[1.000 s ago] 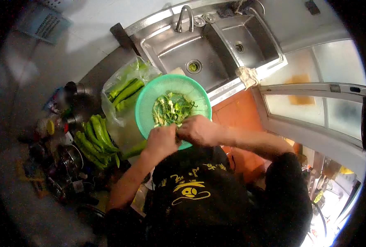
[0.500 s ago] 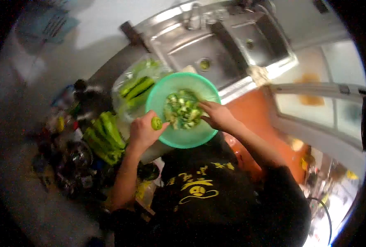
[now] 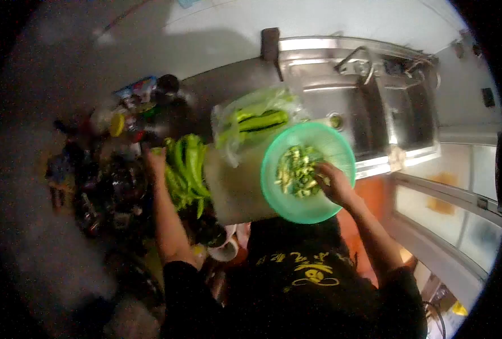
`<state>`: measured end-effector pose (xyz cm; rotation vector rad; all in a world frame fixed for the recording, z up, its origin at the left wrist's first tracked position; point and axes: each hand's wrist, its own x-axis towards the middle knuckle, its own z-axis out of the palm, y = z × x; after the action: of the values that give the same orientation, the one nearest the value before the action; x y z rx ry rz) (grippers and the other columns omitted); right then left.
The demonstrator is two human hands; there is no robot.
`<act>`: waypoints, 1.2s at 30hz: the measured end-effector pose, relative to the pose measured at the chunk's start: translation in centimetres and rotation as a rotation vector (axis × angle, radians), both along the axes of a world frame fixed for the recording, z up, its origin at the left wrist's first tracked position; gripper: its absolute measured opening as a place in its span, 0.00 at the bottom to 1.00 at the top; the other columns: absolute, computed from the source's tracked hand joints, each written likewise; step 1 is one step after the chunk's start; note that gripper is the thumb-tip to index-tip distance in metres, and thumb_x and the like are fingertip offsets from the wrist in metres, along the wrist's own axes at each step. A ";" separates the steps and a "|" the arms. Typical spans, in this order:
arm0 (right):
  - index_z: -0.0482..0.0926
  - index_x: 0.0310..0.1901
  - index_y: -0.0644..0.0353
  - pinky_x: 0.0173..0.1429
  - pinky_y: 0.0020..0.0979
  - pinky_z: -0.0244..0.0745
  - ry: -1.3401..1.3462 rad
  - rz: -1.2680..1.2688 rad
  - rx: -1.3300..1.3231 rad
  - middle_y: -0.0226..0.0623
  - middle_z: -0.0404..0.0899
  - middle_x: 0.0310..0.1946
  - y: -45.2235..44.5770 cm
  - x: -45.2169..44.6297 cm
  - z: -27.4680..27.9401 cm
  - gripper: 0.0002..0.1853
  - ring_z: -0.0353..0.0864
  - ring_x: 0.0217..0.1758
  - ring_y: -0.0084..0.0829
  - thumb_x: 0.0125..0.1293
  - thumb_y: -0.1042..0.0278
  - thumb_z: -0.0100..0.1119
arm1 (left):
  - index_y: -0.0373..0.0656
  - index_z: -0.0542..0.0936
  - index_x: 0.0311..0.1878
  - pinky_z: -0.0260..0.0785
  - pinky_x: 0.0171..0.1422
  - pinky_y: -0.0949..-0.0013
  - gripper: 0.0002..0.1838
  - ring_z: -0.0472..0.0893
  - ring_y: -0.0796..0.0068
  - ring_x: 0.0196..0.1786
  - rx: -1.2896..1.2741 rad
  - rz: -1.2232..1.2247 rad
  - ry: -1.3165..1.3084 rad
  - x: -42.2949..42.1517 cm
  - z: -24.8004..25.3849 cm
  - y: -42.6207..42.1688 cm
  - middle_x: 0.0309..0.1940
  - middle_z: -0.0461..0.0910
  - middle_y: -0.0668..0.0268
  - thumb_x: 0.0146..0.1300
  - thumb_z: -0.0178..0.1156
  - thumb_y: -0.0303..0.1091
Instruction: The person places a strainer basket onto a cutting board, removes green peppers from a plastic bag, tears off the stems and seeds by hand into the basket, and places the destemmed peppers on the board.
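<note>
My left hand (image 3: 156,164) is at the left, beside a pile of long green peppers (image 3: 189,169). Its fingers are closed around a green pepper (image 3: 158,151), of which only a small end shows. My right hand (image 3: 334,183) reaches over the right side of a green plastic colander (image 3: 271,195), its fingers curled down at the chopped green pieces (image 3: 302,169) inside. What those fingers pinch is hidden. A clear plastic bag (image 3: 234,116) of more long green vegetables (image 3: 262,120) lies behind, left of the colander.
A pale cutting board (image 3: 237,192) lies left of the colander. The steel double sink (image 3: 330,96) is behind it. Dark bottles and jars (image 3: 115,175) crowd the left, and a white cup (image 3: 224,251) stands near the front edge. A sliding-door frame (image 3: 449,189) is at the right.
My left hand has moved left, away from the colander to the pepper pile, with the pepper in it. My right hand stays at the chopped pieces. The camera view has turned and shifted.
</note>
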<state>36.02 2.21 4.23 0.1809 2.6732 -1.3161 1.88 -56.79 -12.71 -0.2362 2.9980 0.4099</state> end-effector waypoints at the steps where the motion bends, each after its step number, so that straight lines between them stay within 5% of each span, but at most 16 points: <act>1: 0.79 0.55 0.62 0.57 0.45 0.78 0.094 0.022 0.045 0.49 0.80 0.55 -1.1 -2.6 -0.3 0.15 0.81 0.55 0.54 0.68 0.70 0.63 | 0.30 0.67 0.71 0.69 0.69 0.51 0.45 0.73 0.46 0.69 0.036 0.028 0.091 -0.5 -1.5 -0.9 0.68 0.71 0.43 0.62 0.70 0.56; 6: 0.80 0.53 0.61 0.54 0.46 0.79 0.096 0.182 0.271 0.48 0.81 0.52 -6.4 -17.4 -6.6 0.14 0.82 0.53 0.52 0.68 0.69 0.56 | 0.34 0.70 0.69 0.68 0.70 0.53 0.37 0.75 0.47 0.67 -0.086 0.178 0.395 1.1 -2.1 0.6 0.63 0.77 0.45 0.65 0.68 0.48; 9: 0.80 0.52 0.57 0.51 0.45 0.80 -0.028 0.297 0.656 0.44 0.83 0.49 -7.3 -22.0 -12.5 0.15 0.84 0.52 0.47 0.64 0.66 0.58 | 0.35 0.76 0.62 0.69 0.67 0.55 0.25 0.78 0.48 0.62 0.376 -0.148 0.547 7.8 7.1 10.7 0.58 0.80 0.49 0.67 0.66 0.39; 11: 0.82 0.51 0.55 0.50 0.44 0.81 -0.127 0.401 0.830 0.42 0.84 0.48 -7.5 -23.9 -12.5 0.15 0.85 0.52 0.44 0.62 0.64 0.60 | 0.36 0.81 0.52 0.73 0.60 0.54 0.13 0.81 0.48 0.52 0.784 -0.414 0.377 13.8 12.7 20.6 0.46 0.83 0.54 0.64 0.62 0.26; 12: 0.83 0.50 0.54 0.49 0.44 0.81 -0.188 0.464 0.882 0.40 0.85 0.48 -8.0 -24.6 -11.9 0.15 0.85 0.52 0.43 0.61 0.64 0.61 | 0.38 0.82 0.49 0.75 0.56 0.52 0.14 0.81 0.45 0.51 0.724 -0.746 0.320 14.6 13.2 23.6 0.45 0.83 0.53 0.60 0.59 0.21; 15: 0.87 0.42 0.52 0.49 0.45 0.82 -0.030 0.573 0.941 0.39 0.87 0.44 -7.3 -24.9 -14.4 0.11 0.87 0.49 0.41 0.63 0.61 0.60 | 0.39 0.82 0.49 0.77 0.49 0.53 0.13 0.83 0.47 0.51 0.735 -0.756 -0.048 15.9 13.0 32.5 0.47 0.83 0.52 0.64 0.56 0.29; 17: 0.87 0.45 0.51 0.48 0.45 0.82 -0.132 0.566 0.908 0.38 0.87 0.41 -6.7 -26.4 -14.0 0.12 0.88 0.46 0.41 0.63 0.59 0.60 | 0.37 0.82 0.50 0.78 0.52 0.52 0.14 0.83 0.48 0.52 0.125 -0.673 0.190 12.8 -0.7 31.8 0.49 0.83 0.54 0.66 0.55 0.32; 18: 0.83 0.54 0.50 0.45 0.47 0.81 -0.094 0.707 1.046 0.40 0.87 0.38 -6.6 -26.4 -15.0 0.18 0.88 0.41 0.43 0.64 0.58 0.59 | 0.37 0.81 0.51 0.78 0.53 0.52 0.15 0.83 0.48 0.52 -0.165 -0.600 0.265 11.3 -7.3 31.5 0.50 0.84 0.55 0.67 0.55 0.34; 20: 0.79 0.59 0.47 0.44 0.48 0.80 -0.036 0.681 1.023 0.41 0.86 0.38 -6.6 -26.9 -14.0 0.22 0.87 0.40 0.45 0.62 0.56 0.60 | 0.34 0.78 0.59 0.77 0.58 0.51 0.20 0.82 0.51 0.58 -0.164 -0.376 -0.066 8.2 0.8 28.8 0.57 0.81 0.54 0.66 0.58 0.32; 23: 0.74 0.66 0.42 0.45 0.48 0.80 0.042 0.675 0.845 0.42 0.86 0.38 -3.6 -27.2 -12.0 0.34 0.86 0.39 0.46 0.55 0.48 0.66 | 0.35 0.71 0.68 0.75 0.63 0.54 0.28 0.78 0.51 0.64 -0.022 -0.442 0.056 7.5 -1.7 24.7 0.63 0.76 0.50 0.64 0.60 0.26; 25: 0.75 0.66 0.48 0.47 0.47 0.80 -0.035 0.644 0.753 0.44 0.85 0.43 -4.1 -26.6 -1.9 0.36 0.85 0.41 0.47 0.55 0.48 0.65 | 0.36 0.67 0.73 0.73 0.67 0.57 0.33 0.74 0.53 0.68 0.190 -0.459 0.065 7.2 -0.4 23.4 0.68 0.72 0.50 0.63 0.62 0.24; 28: 0.75 0.58 0.57 0.54 0.51 0.78 0.395 0.675 0.445 0.48 0.81 0.49 0.1 -26.1 -5.9 0.30 0.82 0.51 0.53 0.55 0.51 0.63 | 0.38 0.65 0.75 0.68 0.71 0.59 0.37 0.70 0.57 0.73 0.618 -0.394 -0.236 7.1 4.7 22.9 0.72 0.68 0.54 0.61 0.66 0.23; 31: 0.78 0.53 0.59 0.51 0.44 0.79 0.304 0.614 0.432 0.40 0.81 0.47 0.1 -24.0 0.7 0.25 0.83 0.48 0.46 0.53 0.57 0.66 | 0.42 0.66 0.75 0.61 0.76 0.57 0.38 0.69 0.61 0.74 1.002 -0.478 -0.394 7.7 10.9 21.7 0.72 0.69 0.58 0.61 0.67 0.25; 33: 0.77 0.46 0.60 0.52 0.43 0.79 0.600 0.576 0.532 0.39 0.80 0.42 -0.6 -22.4 2.9 0.18 0.83 0.48 0.44 0.55 0.64 0.65 | 0.43 0.66 0.75 0.59 0.77 0.55 0.38 0.68 0.60 0.75 1.163 -0.458 -0.471 8.7 13.9 20.5 0.72 0.70 0.59 0.62 0.67 0.26; 36: 0.78 0.47 0.62 0.53 0.42 0.79 0.890 0.469 0.601 0.40 0.81 0.43 -2.5 -19.9 6.5 0.16 0.83 0.47 0.41 0.58 0.66 0.63 | 0.42 0.67 0.75 0.56 0.79 0.52 0.38 0.64 0.59 0.77 0.956 -0.436 -0.258 9.4 14.1 19.0 0.74 0.67 0.59 0.61 0.68 0.28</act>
<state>16.15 -0.25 10.69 -1.1477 3.3882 -0.4482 11.28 -37.80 1.42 0.4003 2.1839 1.4956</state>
